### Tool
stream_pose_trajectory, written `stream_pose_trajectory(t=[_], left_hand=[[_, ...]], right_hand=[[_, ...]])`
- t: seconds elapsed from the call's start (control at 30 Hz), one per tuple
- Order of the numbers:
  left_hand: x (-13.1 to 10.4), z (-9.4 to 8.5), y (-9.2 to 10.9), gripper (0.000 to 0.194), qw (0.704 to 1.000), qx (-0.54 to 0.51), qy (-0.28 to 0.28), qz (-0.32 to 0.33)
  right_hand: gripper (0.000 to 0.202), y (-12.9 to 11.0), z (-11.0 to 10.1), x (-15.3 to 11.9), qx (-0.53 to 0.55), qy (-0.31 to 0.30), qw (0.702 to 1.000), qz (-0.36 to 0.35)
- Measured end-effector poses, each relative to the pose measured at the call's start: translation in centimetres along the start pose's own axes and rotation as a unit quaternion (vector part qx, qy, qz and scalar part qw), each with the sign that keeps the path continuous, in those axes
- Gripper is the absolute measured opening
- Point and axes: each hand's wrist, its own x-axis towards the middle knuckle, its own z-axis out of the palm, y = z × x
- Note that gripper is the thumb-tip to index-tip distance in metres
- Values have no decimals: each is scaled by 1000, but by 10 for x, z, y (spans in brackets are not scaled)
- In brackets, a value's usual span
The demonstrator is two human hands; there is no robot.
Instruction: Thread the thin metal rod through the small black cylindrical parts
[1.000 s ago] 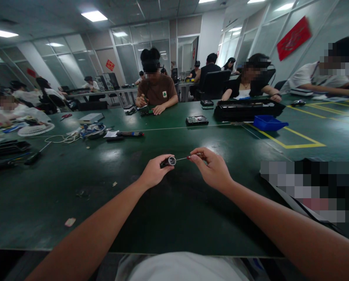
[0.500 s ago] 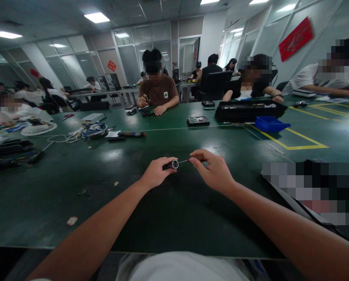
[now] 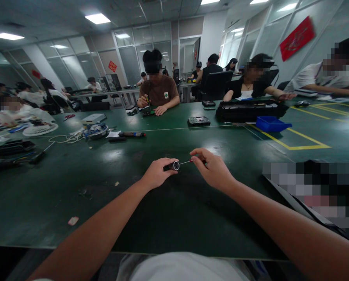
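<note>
Near the middle of the green table [image 3: 174, 218], my left hand [image 3: 157, 173] is closed on a dark cylinder [image 3: 175, 166] with a silvery ring at its right end. My right hand [image 3: 211, 168] pinches a thin screwdriver [image 3: 191, 160] by its red and dark handle. The metal shaft points left, its tip at the ringed end of the cylinder. Whether the tip is inside or only touching, I cannot tell. Part of the handle is hidden by my right fingers.
Ahead lie a hard drive [image 3: 198, 121], a long black housing [image 3: 249, 111] and a blue bin [image 3: 271, 124]. Cables [image 3: 95, 131] and a dark tool [image 3: 132, 134] lie to the left. A person in a brown shirt [image 3: 159, 91] works across the table.
The view has shifted slightly. Both my hands hold the same things in nearly the same place. Across the table at the right, a person's hand has stretched out to the right.
</note>
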Motion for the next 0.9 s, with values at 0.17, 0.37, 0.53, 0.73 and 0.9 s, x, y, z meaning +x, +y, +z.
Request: stream_pose_trajectory(t=[0.17,0.37,0.53,0.73,0.9], left_hand=[[1,1,0,41,1000,28,-14,2],[0,2,-1,41,1000,28,-2,9],[1,2,-3,41,999,32,-5,14],[1,1,-1,39,998,62,-23,16],[1,-1,6,38,998,66,-16,-5]], right_hand=[[19,3,-2,0,5,-14,1000,2],[34,6,-2,4,-19,-18,999,29],[28,3,0,2,4,-24,1000,15],[25,6,1,0,26,-19,999,4],[30,5,0,1,10,-20,1000,19]])
